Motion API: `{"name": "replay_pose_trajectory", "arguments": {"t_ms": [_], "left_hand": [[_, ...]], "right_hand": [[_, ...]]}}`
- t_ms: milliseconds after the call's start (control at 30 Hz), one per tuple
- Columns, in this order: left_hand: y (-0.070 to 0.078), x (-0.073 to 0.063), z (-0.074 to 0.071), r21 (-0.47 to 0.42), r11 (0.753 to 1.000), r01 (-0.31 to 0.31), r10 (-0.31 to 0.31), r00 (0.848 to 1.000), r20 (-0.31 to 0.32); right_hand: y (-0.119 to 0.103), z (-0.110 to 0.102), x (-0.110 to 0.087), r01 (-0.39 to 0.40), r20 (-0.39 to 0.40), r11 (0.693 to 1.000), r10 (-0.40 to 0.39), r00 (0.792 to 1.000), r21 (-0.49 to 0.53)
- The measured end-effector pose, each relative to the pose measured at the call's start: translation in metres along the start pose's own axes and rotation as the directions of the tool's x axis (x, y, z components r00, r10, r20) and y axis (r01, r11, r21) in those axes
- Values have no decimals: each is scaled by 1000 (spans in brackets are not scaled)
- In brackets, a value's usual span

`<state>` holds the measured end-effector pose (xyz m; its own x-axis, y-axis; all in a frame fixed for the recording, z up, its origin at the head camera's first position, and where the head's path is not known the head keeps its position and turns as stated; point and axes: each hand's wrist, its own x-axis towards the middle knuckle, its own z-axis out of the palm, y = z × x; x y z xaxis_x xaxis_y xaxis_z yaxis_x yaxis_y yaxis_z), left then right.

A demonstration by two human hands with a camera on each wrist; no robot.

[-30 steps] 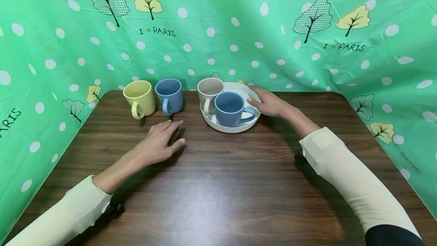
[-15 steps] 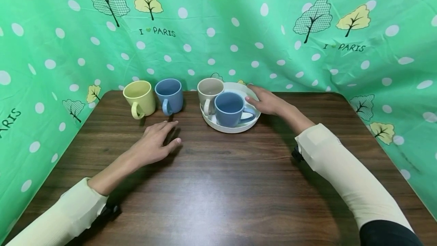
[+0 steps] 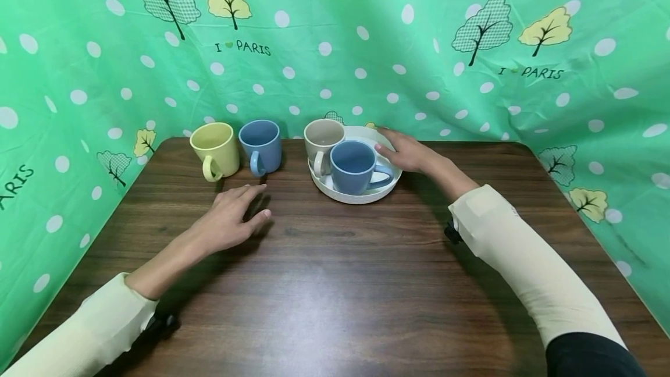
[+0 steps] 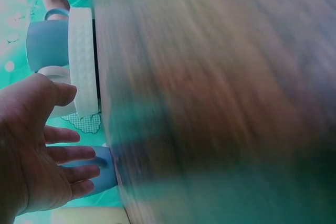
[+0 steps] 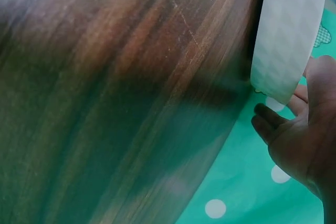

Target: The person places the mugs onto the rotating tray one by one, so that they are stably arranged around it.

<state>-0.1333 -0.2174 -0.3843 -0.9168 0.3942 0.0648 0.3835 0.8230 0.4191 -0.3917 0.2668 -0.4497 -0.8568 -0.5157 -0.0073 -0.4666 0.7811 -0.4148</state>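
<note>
My left hand (image 3: 226, 221) hovers above the table with fingers spread and slightly bent, holding nothing. Nearest to it is a blue mug (image 3: 262, 147), its handle towards me; a yellow mug (image 3: 216, 150) stands beside that on the left. A round white tray (image 3: 335, 194) carries a greyish-white mug (image 3: 321, 135) and a second blue mug (image 3: 352, 169) whose handle points right. My right hand (image 3: 405, 151) is at the tray's right rim, thumb over the edge and the other fingers outside it. In the right wrist view, the textured tray wall (image 5: 286, 35) partly hides those fingers.
A dark wood-grain table (image 3: 324, 284) lies under everything. Green cloth (image 3: 293, 34) with white spots and printed trees hangs behind and at both sides, close behind the mugs and tray.
My left hand has drawn back left, away from the tray. My right hand has slid slightly left and farther in along the tray rim. The mugs and tray have stayed in place.
</note>
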Motion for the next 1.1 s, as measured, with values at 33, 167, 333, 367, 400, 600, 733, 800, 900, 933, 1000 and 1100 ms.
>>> {"name": "replay_pose_trajectory", "arguments": {"t_ms": [33,167,333,367,400,600,733,800,900,933,1000,1100], "left_hand": [[-1,0,0,2,1000,2,-2,1000,1],[-4,-2,-2,13,1000,3,-3,1000,-2],[-10,-3,-4,14,1000,4,-4,1000,-9],[-10,-4,-5,12,1000,8,-8,1000,-9],[-11,-4,-6,13,1000,8,-8,1000,-9],[-15,-7,-10,7,1000,29,-29,1000,-8],[-16,-8,-11,7,999,41,-41,999,-5],[-16,-8,-12,6,999,44,-44,999,-3],[-18,-8,-13,-2,999,50,-50,999,-6],[-18,-8,-13,-5,998,55,-55,998,-5],[-19,-8,-14,-11,998,68,-68,998,-1],[-22,-9,-15,-19,996,85,-85,996,6]], "right_hand": [[-1,0,0,-4,4,1000,4,1000,-1],[-1,0,1,-12,4,1000,12,1000,-6],[0,2,2,-1,-9,1000,1,1000,-14],[-1,2,2,2,-11,1000,-2,1000,-13],[-2,1,2,6,-13,1000,-6,1000,-11],[-8,-1,0,30,-19,1000,-30,999,-10],[-9,-2,0,21,-20,1000,-21,1000,-16],[-8,-1,0,10,-17,1000,-10,1000,-17],[-5,-1,1,-1,-9,1000,0,1000,-16],[-5,0,0,-3,-8,1000,3,1000,-14],[-3,0,0,-1,-5,1000,1,1000,-17],[0,1,-2,10,-8,1000,-10,1000,-22]]}}
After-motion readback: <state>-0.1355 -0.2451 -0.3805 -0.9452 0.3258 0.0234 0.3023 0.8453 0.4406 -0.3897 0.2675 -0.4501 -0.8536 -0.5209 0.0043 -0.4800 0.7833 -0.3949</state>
